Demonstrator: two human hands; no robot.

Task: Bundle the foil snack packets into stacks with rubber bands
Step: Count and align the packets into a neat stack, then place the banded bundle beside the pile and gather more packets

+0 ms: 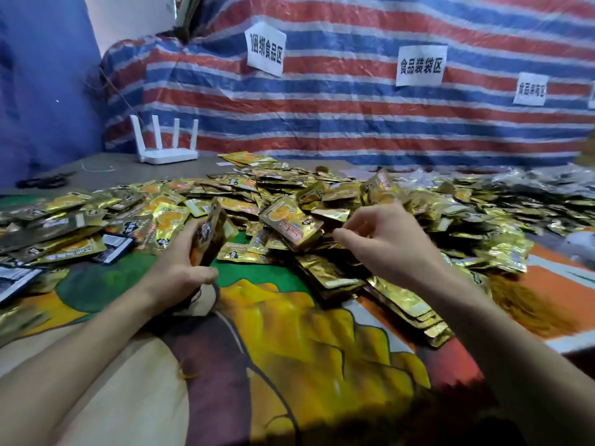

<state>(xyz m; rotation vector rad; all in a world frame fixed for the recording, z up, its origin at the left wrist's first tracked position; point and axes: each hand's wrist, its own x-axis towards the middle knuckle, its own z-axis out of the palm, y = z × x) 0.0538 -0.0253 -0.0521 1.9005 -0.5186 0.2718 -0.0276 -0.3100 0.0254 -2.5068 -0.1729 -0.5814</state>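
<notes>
The desk [135,170] carries a heap of foil snack packets [354,201] across its middle and right. The right hand [396,249] reaches into it, fingers half curled, grasp unclear; the left hand [180,268] grips a small stack [211,230] upright at near left, probably squaring it for banding

Finding crinkled gold foil snack packets [338,194] heaped on the multicoloured printed cloth [289,349]; behind them at left, a white plastic four-antenna router [167,154] sitting before the red-blue-white striped woven tarp [354,123].

White four-antenna router [167,156], red-and-blue striped tarp [354,123] behind it, paper signs [420,65] on the tarp
</notes>
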